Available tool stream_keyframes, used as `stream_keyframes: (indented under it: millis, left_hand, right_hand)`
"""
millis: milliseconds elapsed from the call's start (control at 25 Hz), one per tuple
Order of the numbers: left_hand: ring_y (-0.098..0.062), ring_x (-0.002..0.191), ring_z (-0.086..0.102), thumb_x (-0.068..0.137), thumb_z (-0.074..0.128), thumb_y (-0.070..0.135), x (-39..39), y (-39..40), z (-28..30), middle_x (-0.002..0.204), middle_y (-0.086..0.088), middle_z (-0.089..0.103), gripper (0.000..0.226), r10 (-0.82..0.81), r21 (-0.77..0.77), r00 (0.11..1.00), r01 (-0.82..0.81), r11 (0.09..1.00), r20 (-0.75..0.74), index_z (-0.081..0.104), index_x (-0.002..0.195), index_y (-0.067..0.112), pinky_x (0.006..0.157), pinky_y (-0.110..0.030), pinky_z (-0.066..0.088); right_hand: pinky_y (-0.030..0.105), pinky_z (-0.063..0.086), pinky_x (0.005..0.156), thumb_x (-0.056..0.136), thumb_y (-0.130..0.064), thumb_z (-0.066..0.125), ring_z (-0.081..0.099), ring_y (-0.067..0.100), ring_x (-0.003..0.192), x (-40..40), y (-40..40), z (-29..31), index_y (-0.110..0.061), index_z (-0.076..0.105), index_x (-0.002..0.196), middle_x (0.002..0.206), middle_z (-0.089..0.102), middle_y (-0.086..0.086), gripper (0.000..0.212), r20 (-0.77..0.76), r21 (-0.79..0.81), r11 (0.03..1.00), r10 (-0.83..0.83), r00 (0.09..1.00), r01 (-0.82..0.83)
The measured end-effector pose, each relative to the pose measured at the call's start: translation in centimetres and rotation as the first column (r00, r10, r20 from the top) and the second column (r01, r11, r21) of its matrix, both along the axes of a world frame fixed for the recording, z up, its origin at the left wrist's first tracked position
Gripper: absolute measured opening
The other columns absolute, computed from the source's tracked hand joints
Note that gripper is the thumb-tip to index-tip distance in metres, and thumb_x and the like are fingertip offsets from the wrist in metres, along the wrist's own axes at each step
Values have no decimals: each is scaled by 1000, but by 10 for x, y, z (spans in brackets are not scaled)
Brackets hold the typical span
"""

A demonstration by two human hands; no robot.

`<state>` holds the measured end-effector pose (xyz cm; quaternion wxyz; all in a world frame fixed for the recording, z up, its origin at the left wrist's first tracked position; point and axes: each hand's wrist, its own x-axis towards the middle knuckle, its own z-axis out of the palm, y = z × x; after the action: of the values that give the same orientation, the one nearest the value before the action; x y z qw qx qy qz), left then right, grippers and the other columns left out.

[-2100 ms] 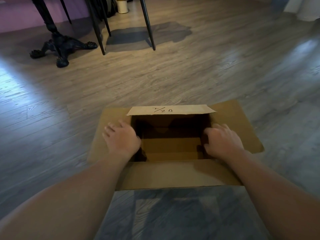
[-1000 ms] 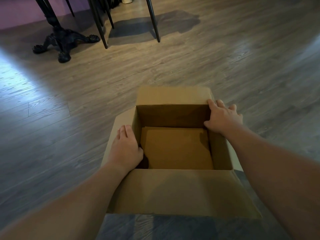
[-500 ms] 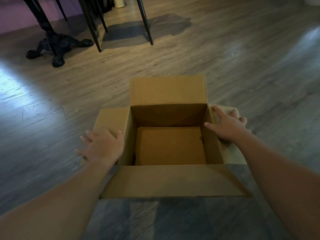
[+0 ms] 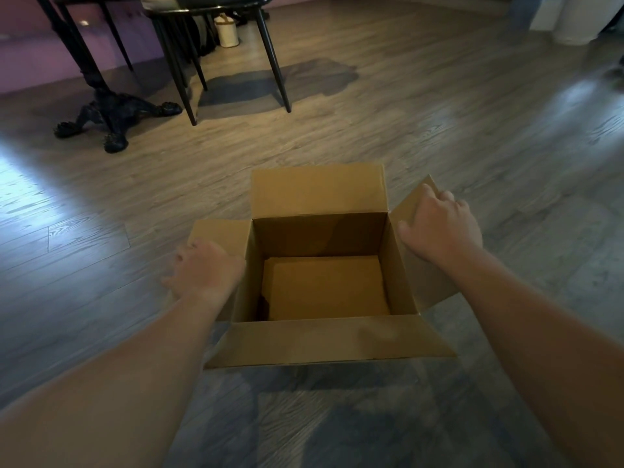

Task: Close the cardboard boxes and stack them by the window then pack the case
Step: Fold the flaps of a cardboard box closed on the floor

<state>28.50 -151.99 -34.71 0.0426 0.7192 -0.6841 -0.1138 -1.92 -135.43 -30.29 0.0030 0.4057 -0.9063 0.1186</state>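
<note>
Kneeling or bending over it, as the view suggests, the person works on the open brown cardboard box [image 4: 324, 265], which stands on the grey wood-plank floor [image 4: 439, 136] with all four top flaps folded outward and nothing inside it. The right hand [image 4: 439, 228] grips the right side flap [image 4: 410, 201], the fingers [image 4: 445, 197] curled over its far edge and the thumb on its inner face, and this flap is already raised at an angle. The left hand [image 4: 202, 268] lies on the left side flap [image 4: 219, 231], which is spread nearly flat; the fingers there are loosely bent on the cardboard, but I cannot tell if they clamp the edge. The step in hand seems to be the closing of this box, at its beginning. The next move probably calls for folding both side flaps inward together, then bringing the far flap [image 4: 317, 189] and the near flap [image 4: 331, 339] down over them. No window and no case are in view.
</note>
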Motion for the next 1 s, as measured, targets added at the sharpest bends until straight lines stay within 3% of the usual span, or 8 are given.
stream_keyframes:
  millis: [120,200,280,360,520,720,880,1000]
  left_hand:
    - [-44,120,53,76,43,54,19,-6,-6,131,-24,56,74,45,305,990,-2,952,-136,56,131,7,105,-59,39]
    - [-37,106,62,71,48,48,35,1,-6,115,-16,65,62,74,381,972,17,924,-224,66,117,12,101,-52,45]
    - [-34,103,59,74,50,46,40,5,-2,110,-13,64,53,57,338,979,13,941,-196,68,112,14,98,-51,44]
    - [-37,108,55,74,45,47,37,5,6,114,-16,61,58,65,252,991,-33,967,-120,64,117,12,99,-56,41]
    - [-40,117,48,76,51,47,24,16,23,127,-21,54,66,108,-12,993,-108,994,-39,51,127,5,96,-59,37]
    - [-36,108,54,87,53,38,15,30,34,119,-20,55,51,-129,-242,988,146,959,88,51,121,1,92,-52,47]
    - [-25,82,56,95,53,27,10,39,41,106,-15,55,31,-322,-309,934,264,914,-156,51,115,3,72,-42,54]
    - [-19,80,64,102,48,30,8,43,44,102,-4,63,37,-542,-298,771,459,837,-334,50,134,12,73,-40,57]
  right_hand:
    - [45,49,85,90,-42,59,54,39,118,13,-2,9,-9,38,142,133,51,22,65,25,-8,998,57,998,-57]
    - [39,47,74,90,-42,59,58,34,106,20,-1,14,-8,46,132,122,55,16,55,45,-54,994,100,994,-98]
    - [35,43,69,91,-42,59,58,26,93,29,0,17,-11,52,119,107,58,9,43,78,-109,983,158,984,-149]
    - [34,46,67,93,-45,58,58,23,87,40,1,15,-16,50,119,98,60,4,40,141,-145,966,233,962,-213]
    - [32,50,64,97,-59,45,60,14,81,63,9,-13,-23,47,112,93,59,-5,39,237,-115,941,336,912,-317]
    - [31,48,76,101,-61,33,56,8,85,58,23,-47,-25,51,110,102,56,-7,41,317,55,890,414,853,-452]
    - [30,47,91,104,-50,35,57,12,104,34,38,-59,-22,57,131,121,56,-6,45,330,82,866,443,833,-493]
    - [31,39,104,105,-39,37,53,17,125,18,55,-68,-25,50,143,141,50,-9,43,290,80,874,439,850,-479]
